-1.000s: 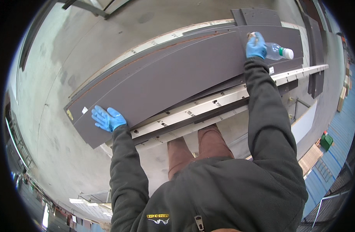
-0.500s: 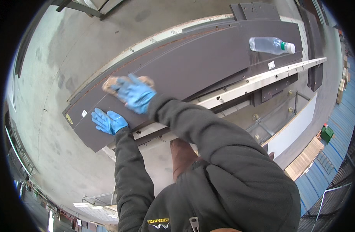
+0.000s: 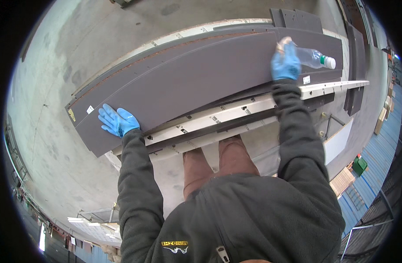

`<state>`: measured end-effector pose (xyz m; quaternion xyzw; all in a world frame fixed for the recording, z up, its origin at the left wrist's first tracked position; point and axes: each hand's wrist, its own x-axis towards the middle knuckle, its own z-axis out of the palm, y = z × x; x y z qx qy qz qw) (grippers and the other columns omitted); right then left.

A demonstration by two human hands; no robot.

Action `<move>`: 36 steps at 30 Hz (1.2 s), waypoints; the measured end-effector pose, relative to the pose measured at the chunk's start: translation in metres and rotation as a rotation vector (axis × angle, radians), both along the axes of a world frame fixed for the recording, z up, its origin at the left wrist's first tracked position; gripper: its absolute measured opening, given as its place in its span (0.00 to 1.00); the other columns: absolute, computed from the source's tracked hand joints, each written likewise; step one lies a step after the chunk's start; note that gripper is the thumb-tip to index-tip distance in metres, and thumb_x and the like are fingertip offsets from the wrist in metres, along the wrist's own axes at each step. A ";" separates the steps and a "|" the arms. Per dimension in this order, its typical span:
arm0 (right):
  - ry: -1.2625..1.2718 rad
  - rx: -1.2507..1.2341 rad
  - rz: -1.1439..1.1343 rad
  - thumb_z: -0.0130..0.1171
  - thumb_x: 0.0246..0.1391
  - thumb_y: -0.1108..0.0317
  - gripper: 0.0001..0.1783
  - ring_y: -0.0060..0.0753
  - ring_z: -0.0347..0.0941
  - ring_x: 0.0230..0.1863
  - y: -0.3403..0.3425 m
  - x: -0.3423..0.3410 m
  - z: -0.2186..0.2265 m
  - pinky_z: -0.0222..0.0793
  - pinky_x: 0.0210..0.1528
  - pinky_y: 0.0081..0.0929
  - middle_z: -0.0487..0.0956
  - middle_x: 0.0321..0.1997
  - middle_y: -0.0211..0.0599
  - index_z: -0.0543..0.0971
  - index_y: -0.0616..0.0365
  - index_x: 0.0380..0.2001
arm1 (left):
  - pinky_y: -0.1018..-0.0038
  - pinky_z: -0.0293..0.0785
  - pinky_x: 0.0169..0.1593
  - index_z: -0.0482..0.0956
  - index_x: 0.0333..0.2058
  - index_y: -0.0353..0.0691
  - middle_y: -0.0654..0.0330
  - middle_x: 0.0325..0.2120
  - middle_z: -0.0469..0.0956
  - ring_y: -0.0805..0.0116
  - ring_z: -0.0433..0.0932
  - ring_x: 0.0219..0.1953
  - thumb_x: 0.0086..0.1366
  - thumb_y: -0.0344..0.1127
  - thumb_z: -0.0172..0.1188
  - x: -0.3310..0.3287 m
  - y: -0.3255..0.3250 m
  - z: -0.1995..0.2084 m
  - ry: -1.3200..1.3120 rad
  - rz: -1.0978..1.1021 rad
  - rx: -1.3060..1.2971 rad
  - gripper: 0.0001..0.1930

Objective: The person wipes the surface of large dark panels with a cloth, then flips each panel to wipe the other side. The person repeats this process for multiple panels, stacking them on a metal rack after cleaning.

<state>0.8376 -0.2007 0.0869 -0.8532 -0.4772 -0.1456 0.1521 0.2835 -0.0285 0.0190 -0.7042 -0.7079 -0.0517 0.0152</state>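
A long dark grey-brown panel [image 3: 188, 70] lies across white supports in front of me. My left hand [image 3: 118, 120], in a blue glove, rests flat with fingers spread near the panel's left end. At the panel's right end my right hand [image 3: 286, 65], also gloved in blue, is closed over a light brown rag [image 3: 284, 42], mostly covered by the fingers. A clear plastic bottle [image 3: 310, 58] with a white cap and green neck band lies on its side right beside that hand.
White slotted rails [image 3: 258, 105] run along the panel's near side. Smaller dark pieces [image 3: 299, 19] stand out at the far right end. More dark panels [image 3: 356, 65] are stacked further right. A green bin [image 3: 359, 165] sits on the floor at the right.
My right hand has swept with the rag from the panel's left part to its right end, next to the bottle. My left hand stays flat near the left end.
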 end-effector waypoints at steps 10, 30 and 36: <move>0.554 -0.169 0.585 0.55 0.61 0.63 0.31 0.35 0.77 0.61 0.032 -0.268 -0.053 0.73 0.66 0.32 0.78 0.64 0.42 0.71 0.56 0.67 | 0.41 0.37 0.78 0.57 0.76 0.44 0.48 0.78 0.52 0.44 0.46 0.80 0.76 0.52 0.40 -0.004 0.003 -0.003 0.032 0.021 -0.057 0.35; 0.362 -0.210 0.055 0.77 0.41 0.64 0.38 0.60 0.76 0.61 -0.028 -0.116 -0.008 0.73 0.64 0.48 0.72 0.70 0.61 0.77 0.62 0.58 | 0.41 0.36 0.78 0.57 0.76 0.44 0.49 0.78 0.51 0.45 0.45 0.80 0.76 0.54 0.40 0.001 0.002 0.002 0.004 0.003 -0.030 0.35; 0.408 -0.386 0.020 0.80 0.35 0.53 0.52 0.66 0.59 0.73 -0.029 -0.127 0.001 0.70 0.68 0.52 0.55 0.80 0.58 0.70 0.56 0.65 | 0.41 0.36 0.78 0.58 0.76 0.45 0.49 0.78 0.52 0.45 0.46 0.80 0.76 0.53 0.42 0.000 0.001 0.002 -0.007 0.014 -0.028 0.35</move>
